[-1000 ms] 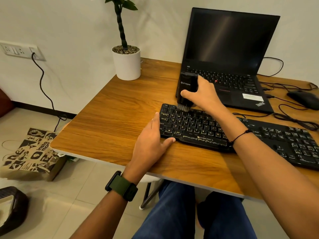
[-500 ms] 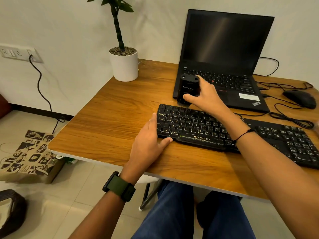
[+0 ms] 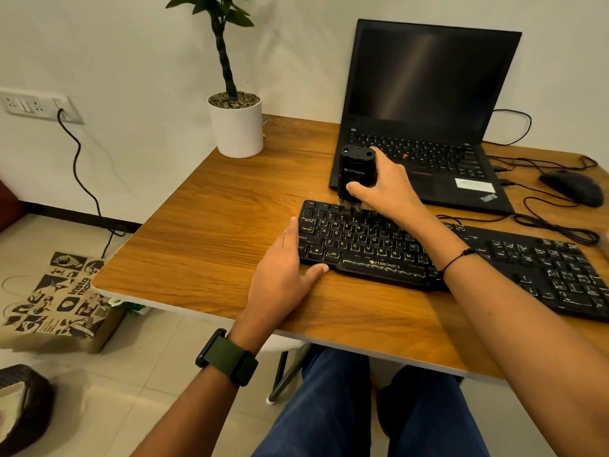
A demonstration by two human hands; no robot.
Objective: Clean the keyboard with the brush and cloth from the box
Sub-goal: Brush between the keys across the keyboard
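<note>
A black keyboard [image 3: 379, 249] with a dusty front edge lies across the wooden table [image 3: 214, 232]. My right hand [image 3: 385, 186] grips a black block-shaped brush [image 3: 356, 169], held upright with its bristles down on the keyboard's top-left key rows. My left hand [image 3: 285, 268] lies flat against the keyboard's left end, thumb along the front edge, fingers straight. No cloth or box is in view.
An open black laptop [image 3: 425, 127] stands just behind the keyboard. A white potted plant [image 3: 235, 127] sits at the back left, a black mouse [image 3: 573, 188] and loose cables at the right. On the floor lies a printed paper bag [image 3: 62, 298].
The brush has come back from the keyboard's far edge onto the top-left keys, bristles showing again. My left hand has stayed at the keyboard's left end.
</note>
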